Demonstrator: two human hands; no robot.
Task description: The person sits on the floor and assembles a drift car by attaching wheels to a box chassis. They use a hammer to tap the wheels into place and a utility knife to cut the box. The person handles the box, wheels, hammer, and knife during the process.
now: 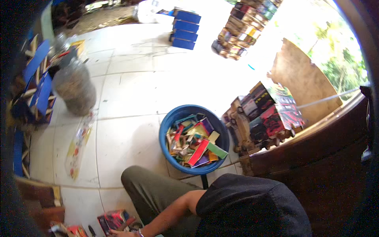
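At the lower edge my right hand, with a bracelet at its wrist, closes on a small toy truck with red and black printed panels. Its fingertips are partly cut off by the picture's edge. A brown strip, perhaps wood, lies across the truck just above the fingers. Left of it are more red printed pieces and a small dark object on the tiles. My left hand is out of sight.
Beyond my knee stands a blue basin of coloured scraps. Stacked toy trucks lean beside the dark wooden edge at right; another stack stands farther off. Blue panelled pieces, a filled clear bag and plastic wrapping occupy the tiled floor.
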